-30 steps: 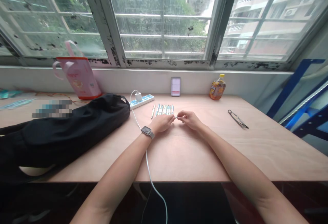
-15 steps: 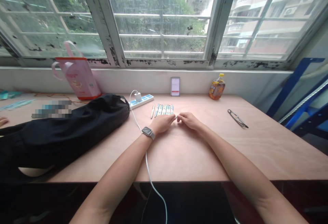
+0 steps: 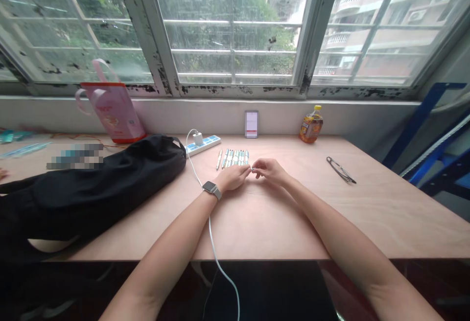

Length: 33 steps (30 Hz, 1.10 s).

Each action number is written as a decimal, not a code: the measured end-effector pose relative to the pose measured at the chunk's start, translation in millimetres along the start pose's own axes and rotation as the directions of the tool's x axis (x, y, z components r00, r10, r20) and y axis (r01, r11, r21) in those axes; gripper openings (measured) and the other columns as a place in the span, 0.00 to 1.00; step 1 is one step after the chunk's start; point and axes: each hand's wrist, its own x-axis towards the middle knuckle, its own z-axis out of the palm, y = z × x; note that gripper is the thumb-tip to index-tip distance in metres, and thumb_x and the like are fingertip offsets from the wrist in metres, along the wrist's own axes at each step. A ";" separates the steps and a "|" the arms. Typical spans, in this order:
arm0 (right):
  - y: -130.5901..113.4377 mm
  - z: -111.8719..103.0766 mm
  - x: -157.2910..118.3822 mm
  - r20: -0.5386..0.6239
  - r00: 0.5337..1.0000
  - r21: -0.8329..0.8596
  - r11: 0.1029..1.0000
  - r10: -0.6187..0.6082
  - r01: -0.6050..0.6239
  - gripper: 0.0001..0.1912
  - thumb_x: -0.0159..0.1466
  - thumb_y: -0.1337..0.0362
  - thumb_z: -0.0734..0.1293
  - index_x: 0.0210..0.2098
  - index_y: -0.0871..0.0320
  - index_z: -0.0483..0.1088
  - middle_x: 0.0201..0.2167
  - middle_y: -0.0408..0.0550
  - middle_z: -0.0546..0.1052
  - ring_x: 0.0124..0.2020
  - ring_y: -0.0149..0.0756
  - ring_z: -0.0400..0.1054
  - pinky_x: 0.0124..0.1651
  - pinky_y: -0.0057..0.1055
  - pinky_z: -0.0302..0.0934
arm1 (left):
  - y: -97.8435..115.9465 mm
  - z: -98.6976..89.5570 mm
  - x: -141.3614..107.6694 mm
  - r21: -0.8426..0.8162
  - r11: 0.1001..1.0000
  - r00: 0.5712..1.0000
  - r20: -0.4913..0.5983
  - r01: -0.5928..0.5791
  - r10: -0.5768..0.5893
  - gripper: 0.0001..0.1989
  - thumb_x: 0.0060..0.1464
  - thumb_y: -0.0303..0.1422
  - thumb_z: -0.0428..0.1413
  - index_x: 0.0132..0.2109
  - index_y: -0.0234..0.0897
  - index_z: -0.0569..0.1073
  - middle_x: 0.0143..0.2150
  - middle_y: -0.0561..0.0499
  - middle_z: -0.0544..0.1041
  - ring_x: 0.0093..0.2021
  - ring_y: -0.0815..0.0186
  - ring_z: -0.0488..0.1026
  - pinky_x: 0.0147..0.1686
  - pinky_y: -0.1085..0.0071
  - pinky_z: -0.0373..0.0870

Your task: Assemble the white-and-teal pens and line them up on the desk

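My left hand (image 3: 234,177), with a watch (image 3: 210,187) on its wrist, rests on the table with fingers pressed together. My right hand (image 3: 270,170) faces it, thumb and forefinger pinched. Where the fingertips meet, a small whitish piece (image 3: 252,169) shows; its kind is too small to tell, and most of it is hidden by the fingers. Just beyond my left hand lies a row of several pens (image 3: 230,157), white with blue-green and dark parts, side by side. My left fingers cover the near ends of some of them.
A power strip (image 3: 207,145) holds a white charger (image 3: 198,138), whose cable (image 3: 211,242) runs under my left wrist. A black bag (image 3: 110,189) lies left, a pink bag (image 3: 113,113) behind it. A phone (image 3: 251,124), a drink bottle (image 3: 311,125) and glasses (image 3: 340,170) are on the table (image 3: 264,228).
My right hand has lifted and turned slightly, its lower fingers now a little more apart from the fingertips' pinch. My left hand has barely moved.
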 end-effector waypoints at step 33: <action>4.6 6.3 1.9 0.043 0.995 -0.028 0.996 0.091 -0.089 0.20 0.66 0.48 0.63 0.29 0.59 0.68 0.25 0.45 0.74 0.27 0.32 0.69 0.32 0.27 0.62 | 2.2 -4.3 -2.2 0.047 0.998 0.999 -0.015 0.030 -0.030 0.24 0.70 0.43 0.36 0.43 0.39 0.74 0.39 0.46 0.79 0.39 0.58 0.75 0.38 0.67 0.66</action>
